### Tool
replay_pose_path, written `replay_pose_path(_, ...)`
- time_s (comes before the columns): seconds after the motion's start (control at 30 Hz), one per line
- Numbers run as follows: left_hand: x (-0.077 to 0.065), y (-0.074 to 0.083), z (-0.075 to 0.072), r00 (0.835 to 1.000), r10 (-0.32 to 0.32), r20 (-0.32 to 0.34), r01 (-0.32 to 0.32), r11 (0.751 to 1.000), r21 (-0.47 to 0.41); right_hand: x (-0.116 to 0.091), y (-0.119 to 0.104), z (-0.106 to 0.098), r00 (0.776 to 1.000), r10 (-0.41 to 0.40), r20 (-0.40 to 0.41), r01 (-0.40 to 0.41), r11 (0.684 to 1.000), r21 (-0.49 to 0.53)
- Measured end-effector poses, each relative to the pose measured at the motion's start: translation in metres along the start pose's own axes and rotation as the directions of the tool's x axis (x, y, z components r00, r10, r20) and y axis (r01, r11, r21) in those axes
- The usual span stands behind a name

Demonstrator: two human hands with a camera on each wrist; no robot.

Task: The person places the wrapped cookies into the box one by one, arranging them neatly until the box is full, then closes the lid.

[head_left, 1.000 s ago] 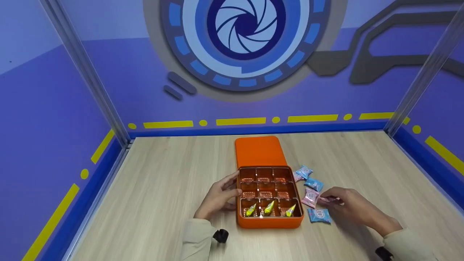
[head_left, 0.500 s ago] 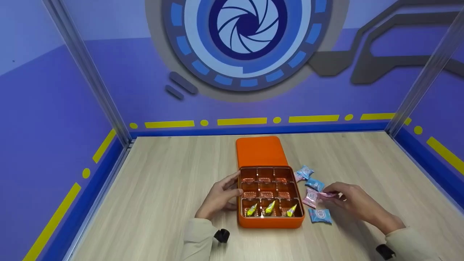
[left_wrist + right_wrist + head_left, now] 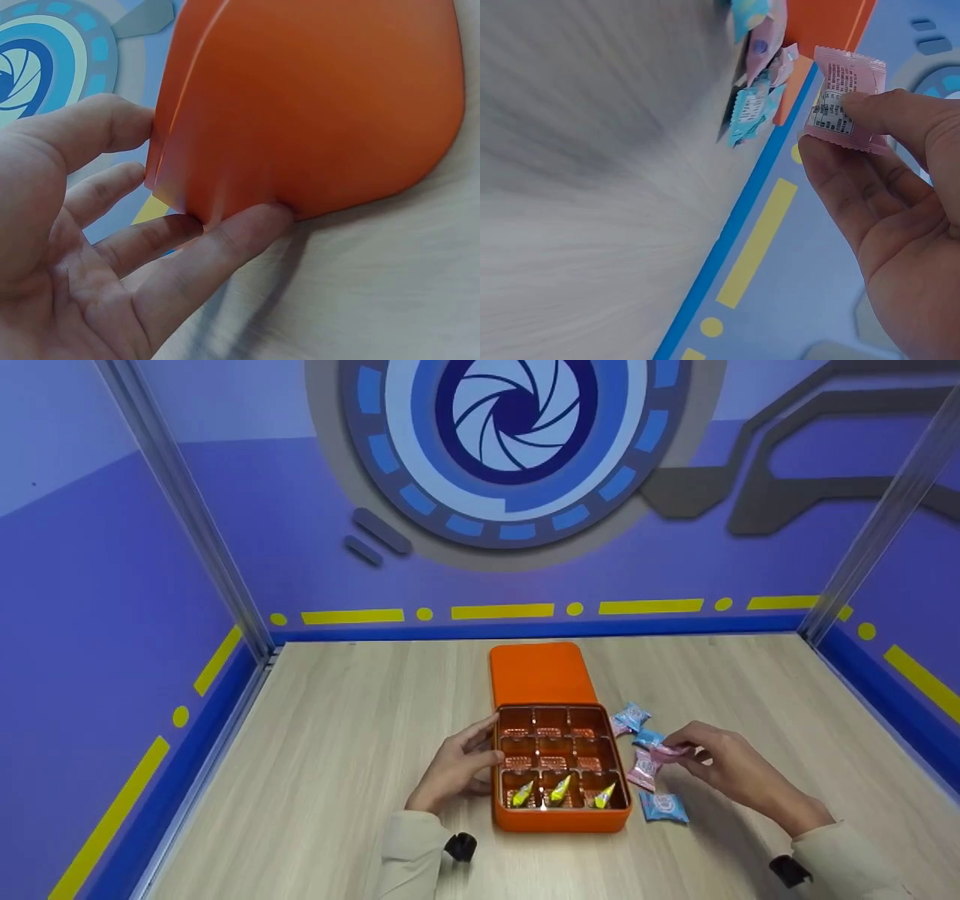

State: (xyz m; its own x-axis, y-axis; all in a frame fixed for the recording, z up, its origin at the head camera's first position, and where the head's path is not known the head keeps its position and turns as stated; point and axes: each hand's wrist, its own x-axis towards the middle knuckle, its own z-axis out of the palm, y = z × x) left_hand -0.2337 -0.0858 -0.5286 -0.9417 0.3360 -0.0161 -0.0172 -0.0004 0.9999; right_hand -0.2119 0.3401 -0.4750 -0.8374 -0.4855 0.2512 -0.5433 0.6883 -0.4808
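An orange box (image 3: 559, 820) with a divided brown inner tray stands in the middle of the table. Its front row of compartments holds three yellow-wrapped pieces (image 3: 560, 789). My left hand (image 3: 454, 765) rests its fairly straight fingers against the box's left side, as the left wrist view also shows the orange wall (image 3: 322, 97). Between thumb and fingers, my right hand (image 3: 731, 765) pinches a pink wrapped candy (image 3: 847, 97) above the loose candies. Under it lie another pink candy (image 3: 643, 769) and a blue candy (image 3: 649, 737). Nearer me is a separate blue candy (image 3: 665, 808).
Behind the box lies an orange lid (image 3: 541, 673), touching or nearly touching its back edge. Beside the box's back right corner are a blue candy (image 3: 633, 716) and a partly covered pink one. Blue-purple panels (image 3: 247, 525) wall in the table (image 3: 352, 720) at the back and sides.
My right hand has lifted the pink candy and carried it slightly away from me, toward the back of the candy cluster. The left hand stays at the box.
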Motion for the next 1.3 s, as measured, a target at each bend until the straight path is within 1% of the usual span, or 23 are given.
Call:
replay_pose_path(0.07, 0.000, 0.000, 0.000, 1.000, 0.000, -0.004, 0.000, 1.000, 0.004, 0.003, -0.002, 0.002, 1.000, 0.005, -0.007, -0.004, 1.000, 0.012)
replay_pose_path(0.3, 0.001, 0.000, 0.000, 1.000, -0.007, -0.009, 0.007, 1.000, -0.003, 0.013, -0.008, 0.009, 0.995, -0.082, -0.064, 0.085, 0.995, 0.059)
replay_pose_path(0.53, 0.002, 0.000, 0.000, 1.000, -0.001, 0.010, 0.001, 1.000, -0.012, 0.022, -0.014, 0.014, 0.991, -0.094, -0.097, 0.101, 0.993, 0.068)
replay_pose_path(0.63, 0.001, 0.001, 0.000, 1.000, -0.007, 0.013, 0.007, 1.000, -0.019, 0.026, -0.016, 0.015, 0.987, -0.118, -0.113, 0.126, 0.990, 0.068)
replay_pose_path(0.87, 0.001, 0.001, 0.000, 1.000, -0.017, -0.010, 0.017, 1.000, -0.005, 0.032, -0.018, 0.014, 0.982, -0.156, -0.111, 0.166, 0.982, 0.092)
replay_pose_path(1.07, 0.002, 0.002, 0.001, 0.999, -0.031, -0.020, 0.030, 0.999, -0.017, 0.040, -0.022, 0.014, 0.963, -0.233, -0.133, 0.243, 0.968, 0.061)
replay_pose_path(1.3, 0.002, 0.002, 0.002, 0.999, -0.034, -0.020, 0.033, 0.999, -0.026, 0.049, -0.027, 0.018, 0.950, -0.280, -0.136, 0.288, 0.957, 0.042)
